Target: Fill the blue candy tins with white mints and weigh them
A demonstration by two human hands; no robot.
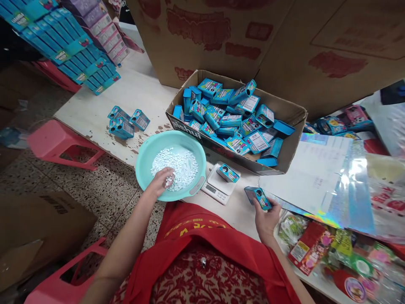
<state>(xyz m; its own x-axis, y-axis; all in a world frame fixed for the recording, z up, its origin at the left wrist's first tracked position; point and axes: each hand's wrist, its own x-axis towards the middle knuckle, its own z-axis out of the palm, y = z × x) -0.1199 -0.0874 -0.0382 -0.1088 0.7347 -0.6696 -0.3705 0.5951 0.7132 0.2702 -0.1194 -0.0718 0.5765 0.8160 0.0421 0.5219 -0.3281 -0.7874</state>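
Note:
Inside the turquoise basin (142,169), my left hand (163,180) curls its fingers round a few small white candies. More of the white candies (183,169) lie loose over the basin's bottom. My right hand (266,215) grips a small blue candy box (262,199) just above the table, right of the scale. On the white digital scale (217,190) rests another blue candy box (228,173). Behind the basin and scale stands an open cardboard carton (281,166) full of blue candy boxes (243,122).
Several small blue boxes (123,126) stand at the table's left. Stacked blue display cases (69,46) rise at the back left. A large cardboard box (205,50) blocks the back. Plastic stools (60,141) stand on the floor at left. Packaged sweets (313,245) lie at right.

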